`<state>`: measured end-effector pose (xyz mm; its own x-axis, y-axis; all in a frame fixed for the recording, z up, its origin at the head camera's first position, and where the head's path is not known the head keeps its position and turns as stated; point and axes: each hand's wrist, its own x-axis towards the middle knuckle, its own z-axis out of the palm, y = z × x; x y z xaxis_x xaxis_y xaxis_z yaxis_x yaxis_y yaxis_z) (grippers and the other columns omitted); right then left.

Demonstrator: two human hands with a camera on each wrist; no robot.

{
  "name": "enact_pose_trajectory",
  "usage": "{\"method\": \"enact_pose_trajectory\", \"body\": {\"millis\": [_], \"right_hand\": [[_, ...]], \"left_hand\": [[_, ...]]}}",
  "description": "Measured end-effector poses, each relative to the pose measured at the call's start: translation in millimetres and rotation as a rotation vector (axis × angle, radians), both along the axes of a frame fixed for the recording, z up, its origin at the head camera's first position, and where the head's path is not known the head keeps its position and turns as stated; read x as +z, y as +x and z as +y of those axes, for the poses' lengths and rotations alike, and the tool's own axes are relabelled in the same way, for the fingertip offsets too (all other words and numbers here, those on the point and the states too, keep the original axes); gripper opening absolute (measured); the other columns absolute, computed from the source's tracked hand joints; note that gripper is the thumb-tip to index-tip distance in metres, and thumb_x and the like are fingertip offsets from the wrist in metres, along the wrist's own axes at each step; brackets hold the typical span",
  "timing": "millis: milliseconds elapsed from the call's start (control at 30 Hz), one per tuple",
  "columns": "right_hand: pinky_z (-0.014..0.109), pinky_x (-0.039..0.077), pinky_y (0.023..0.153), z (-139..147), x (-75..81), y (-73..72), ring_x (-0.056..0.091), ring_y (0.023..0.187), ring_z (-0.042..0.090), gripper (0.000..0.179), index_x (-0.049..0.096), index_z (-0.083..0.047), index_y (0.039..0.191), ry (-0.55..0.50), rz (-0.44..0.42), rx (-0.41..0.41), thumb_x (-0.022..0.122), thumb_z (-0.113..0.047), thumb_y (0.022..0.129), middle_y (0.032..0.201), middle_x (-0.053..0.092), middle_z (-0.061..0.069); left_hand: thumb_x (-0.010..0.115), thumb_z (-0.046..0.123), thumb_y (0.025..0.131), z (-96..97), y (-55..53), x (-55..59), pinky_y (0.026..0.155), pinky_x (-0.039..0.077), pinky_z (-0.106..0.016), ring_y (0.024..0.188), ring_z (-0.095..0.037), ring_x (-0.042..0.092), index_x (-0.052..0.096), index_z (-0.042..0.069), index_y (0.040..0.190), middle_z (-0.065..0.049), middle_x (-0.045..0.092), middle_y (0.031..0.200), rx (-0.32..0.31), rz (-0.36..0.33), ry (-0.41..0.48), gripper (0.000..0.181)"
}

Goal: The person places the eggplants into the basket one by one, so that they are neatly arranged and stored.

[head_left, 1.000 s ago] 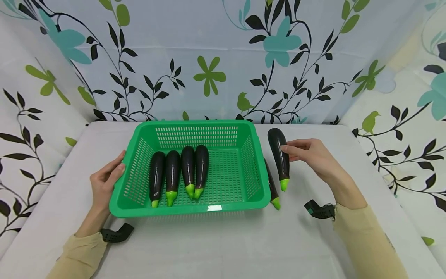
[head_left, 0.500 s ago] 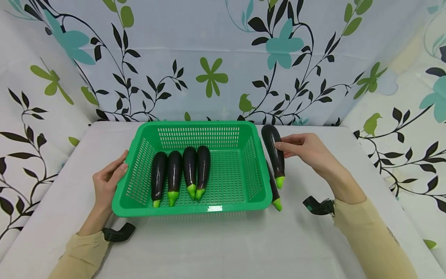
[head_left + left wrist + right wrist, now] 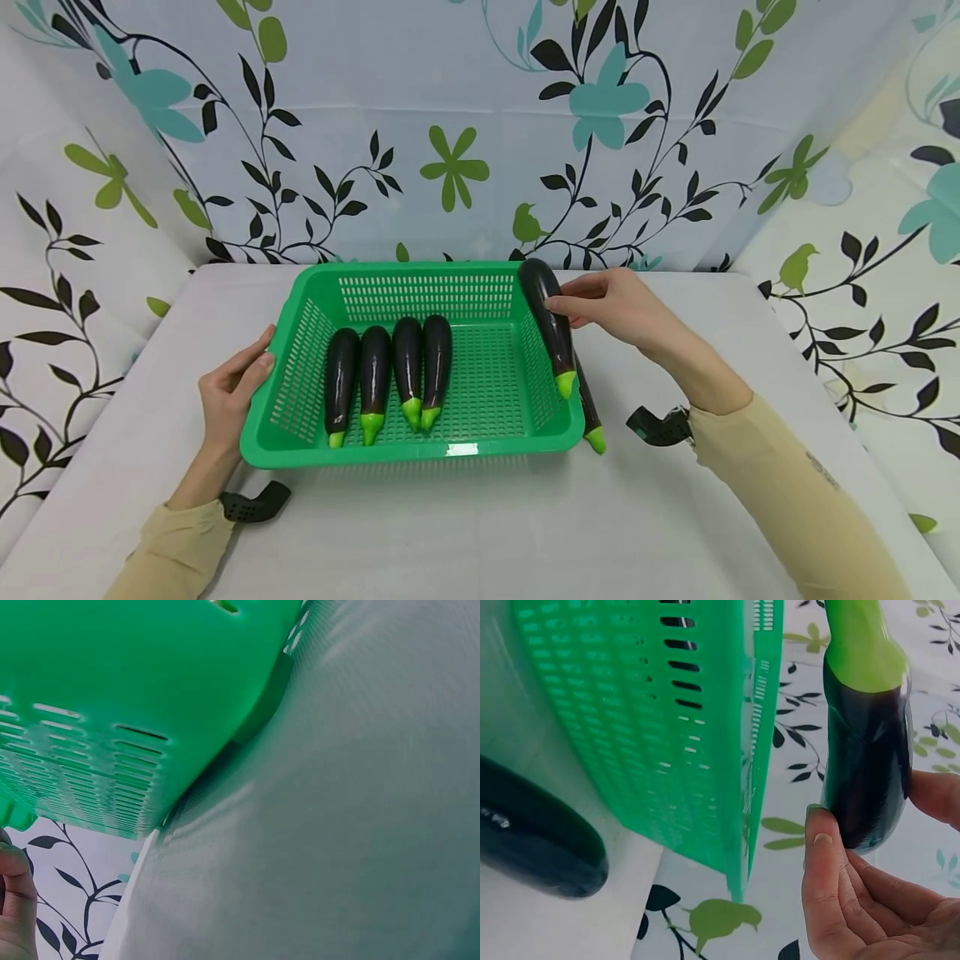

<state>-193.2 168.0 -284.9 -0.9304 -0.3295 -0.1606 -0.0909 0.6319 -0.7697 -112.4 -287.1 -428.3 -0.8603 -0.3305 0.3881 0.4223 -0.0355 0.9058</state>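
In the head view my right hand (image 3: 611, 304) pinches a dark eggplant (image 3: 547, 317) between thumb and fingers, holding it above the right rim of the green plastic basket (image 3: 457, 448). The right wrist view shows this eggplant (image 3: 866, 761) raised beside the basket wall, its green stem end upward in that picture. My left hand (image 3: 234, 383) grips the basket's left rim; only part of that hand (image 3: 15, 907) shows in the left wrist view. Inside the basket, several eggplants (image 3: 375, 375) lie side by side toward the left.
Another eggplant (image 3: 590, 408) lies on the white tabletop (image 3: 480, 525), against the basket's right side and partly hidden by it; its dark end (image 3: 544, 832) shows in the right wrist view. A patterned cloth (image 3: 450, 83) hangs behind the table and at both sides.
My right hand has carried the held eggplant leftward and slightly up, from beside the basket to above its right rim. My left hand and the eggplants in the basket stay in place.
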Motion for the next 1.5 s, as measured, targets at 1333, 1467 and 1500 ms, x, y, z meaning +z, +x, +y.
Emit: {"method": "enact_pose_trajectory", "body": {"millis": [1333, 1467, 1500], "right_hand": [[0.031, 0.057, 0.080, -104, -3.1, -32.0, 0.069, 0.079, 0.020, 0.030, 0.072, -0.005, 0.092, 0.070, -0.115, 0.145, 0.073, -0.034, 0.091, 0.078, 0.069, 0.010], [0.030, 0.057, 0.074, -111, -13.5, -35.8, 0.069, 0.076, 0.019, 0.030, 0.069, -0.006, 0.080, 0.075, -0.125, 0.118, 0.073, -0.032, 0.092, 0.070, 0.067, 0.006], [0.030, 0.057, 0.074, -113, -16.5, -36.5, 0.069, 0.075, 0.018, 0.029, 0.070, -0.005, 0.080, 0.065, -0.133, 0.105, 0.073, -0.032, 0.092, 0.071, 0.068, 0.007]], "left_hand": [[0.057, -0.005, 0.092, 0.1, 0.1, -0.5, 0.082, 0.053, -0.013, 0.107, -0.007, 0.069, 0.059, -0.014, 0.126, 0.001, 0.071, 0.122, -0.007, 0.014, 0.015, 0.035], [0.056, -0.006, 0.092, 0.1, 0.6, -0.7, 0.082, 0.053, -0.013, 0.107, -0.007, 0.069, 0.059, -0.014, 0.126, 0.001, 0.071, 0.122, -0.011, 0.012, 0.017, 0.035], [0.056, -0.006, 0.092, 0.2, 0.6, -0.7, 0.082, 0.053, -0.013, 0.107, -0.007, 0.069, 0.059, -0.014, 0.126, 0.001, 0.071, 0.122, -0.010, 0.013, 0.016, 0.035]]}}
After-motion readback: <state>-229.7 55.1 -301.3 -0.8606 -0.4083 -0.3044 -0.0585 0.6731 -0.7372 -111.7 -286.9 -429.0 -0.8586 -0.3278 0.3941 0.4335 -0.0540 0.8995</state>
